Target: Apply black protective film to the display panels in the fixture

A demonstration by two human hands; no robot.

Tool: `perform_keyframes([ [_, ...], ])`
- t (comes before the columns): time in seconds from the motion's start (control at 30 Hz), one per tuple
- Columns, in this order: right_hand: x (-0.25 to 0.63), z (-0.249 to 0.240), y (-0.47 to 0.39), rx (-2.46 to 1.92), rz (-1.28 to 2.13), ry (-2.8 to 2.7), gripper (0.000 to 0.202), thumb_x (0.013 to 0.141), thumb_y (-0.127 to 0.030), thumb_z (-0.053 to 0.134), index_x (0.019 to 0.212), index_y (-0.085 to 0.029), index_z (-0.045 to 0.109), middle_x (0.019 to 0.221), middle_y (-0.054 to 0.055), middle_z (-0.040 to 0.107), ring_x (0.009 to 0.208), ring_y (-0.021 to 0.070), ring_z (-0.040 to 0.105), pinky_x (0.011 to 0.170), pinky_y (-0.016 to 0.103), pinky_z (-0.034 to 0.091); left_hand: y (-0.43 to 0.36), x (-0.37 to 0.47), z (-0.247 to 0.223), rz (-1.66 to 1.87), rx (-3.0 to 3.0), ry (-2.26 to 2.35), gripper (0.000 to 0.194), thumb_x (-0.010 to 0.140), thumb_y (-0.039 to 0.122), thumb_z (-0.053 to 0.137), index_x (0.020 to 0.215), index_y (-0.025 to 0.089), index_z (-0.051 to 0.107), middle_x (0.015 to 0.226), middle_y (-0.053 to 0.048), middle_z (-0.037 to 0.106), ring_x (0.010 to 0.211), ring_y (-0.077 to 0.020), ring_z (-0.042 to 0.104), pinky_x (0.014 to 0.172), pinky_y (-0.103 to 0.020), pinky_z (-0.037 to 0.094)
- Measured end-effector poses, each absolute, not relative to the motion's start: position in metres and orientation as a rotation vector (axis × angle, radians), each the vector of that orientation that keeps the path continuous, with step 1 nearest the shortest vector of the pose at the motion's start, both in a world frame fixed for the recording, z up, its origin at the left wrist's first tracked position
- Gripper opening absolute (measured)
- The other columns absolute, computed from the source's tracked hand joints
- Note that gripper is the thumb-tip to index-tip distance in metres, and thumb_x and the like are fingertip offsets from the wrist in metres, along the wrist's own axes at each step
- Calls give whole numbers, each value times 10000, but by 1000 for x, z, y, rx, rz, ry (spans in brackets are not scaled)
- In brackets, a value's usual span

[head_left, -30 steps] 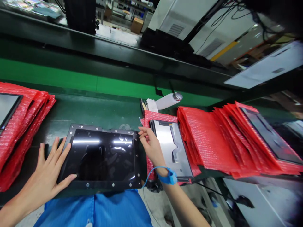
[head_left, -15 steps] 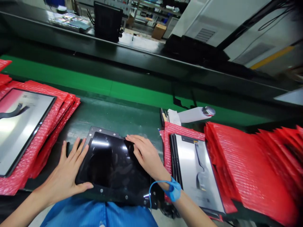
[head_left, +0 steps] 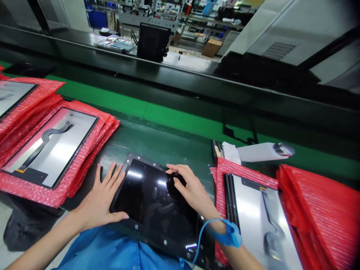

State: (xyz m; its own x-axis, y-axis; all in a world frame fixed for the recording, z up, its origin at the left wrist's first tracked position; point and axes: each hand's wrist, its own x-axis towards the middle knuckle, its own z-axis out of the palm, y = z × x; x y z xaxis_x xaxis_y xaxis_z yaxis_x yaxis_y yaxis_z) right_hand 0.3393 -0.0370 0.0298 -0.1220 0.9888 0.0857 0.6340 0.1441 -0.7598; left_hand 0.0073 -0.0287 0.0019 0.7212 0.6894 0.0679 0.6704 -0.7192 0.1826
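Along the surface (head_left: 157,144), left hand (head_left: 98,204) and right hand (head_left: 194,189), unclenched, are lying over a fragile-looking display panel (head_left: 157,210), best edge-held.

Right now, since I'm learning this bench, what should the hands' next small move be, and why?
Perhaps ease the right hand along the far edge of the dark panel: its bent fingers are there, and the left hand, spread at the left edge, could steady it.

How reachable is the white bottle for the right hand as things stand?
Probably yes: the right hand is at the dark screen, with nothing tall between it and the white bottle. A white wad sits at its left end, so the silver cap looks freer. Can't tell the blue cord's slack.
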Motion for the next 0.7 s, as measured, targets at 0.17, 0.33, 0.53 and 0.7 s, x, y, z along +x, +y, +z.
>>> perform_keyframes([
  [0.17,342,37,-36,-1542,923,-1721,444,840,-136,476,1257,-248,580,1074,44,670,1054,212,606,989,438,461,-30,5,-1,269,2753,1105,1113,805,777,507,1588,154,19,1629,-189,171,1516,-426,47,1141,-727,-75],
  [0.33,347,54,-35,-1510,1104,-1724,372,859,-180,551,1216,-257,618,1099,42,668,1039,201,625,911,392,493,-33,5,-3,358,2588,1102,867,909,586,544,1589,262,116,1653,-144,63,1514,-415,-58,1147,-737,80],
  [0.53,358,90,-42,-1438,1071,-1684,181,889,-333,628,1032,-247,698,1170,80,656,1015,227,637,743,336,539,-48,25,3,741,2032,1126,601,951,410,551,1503,365,318,1637,-77,224,1535,-350,27,1164,-723,175],
  [0.7,371,132,-49,-1363,626,-1729,194,921,-372,619,1087,-306,694,1336,81,601,1213,280,573,830,389,551,-32,69,34,937,1416,829,457,961,373,543,1404,355,430,1419,-67,565,1262,-258,585,1047,-466,512],
])
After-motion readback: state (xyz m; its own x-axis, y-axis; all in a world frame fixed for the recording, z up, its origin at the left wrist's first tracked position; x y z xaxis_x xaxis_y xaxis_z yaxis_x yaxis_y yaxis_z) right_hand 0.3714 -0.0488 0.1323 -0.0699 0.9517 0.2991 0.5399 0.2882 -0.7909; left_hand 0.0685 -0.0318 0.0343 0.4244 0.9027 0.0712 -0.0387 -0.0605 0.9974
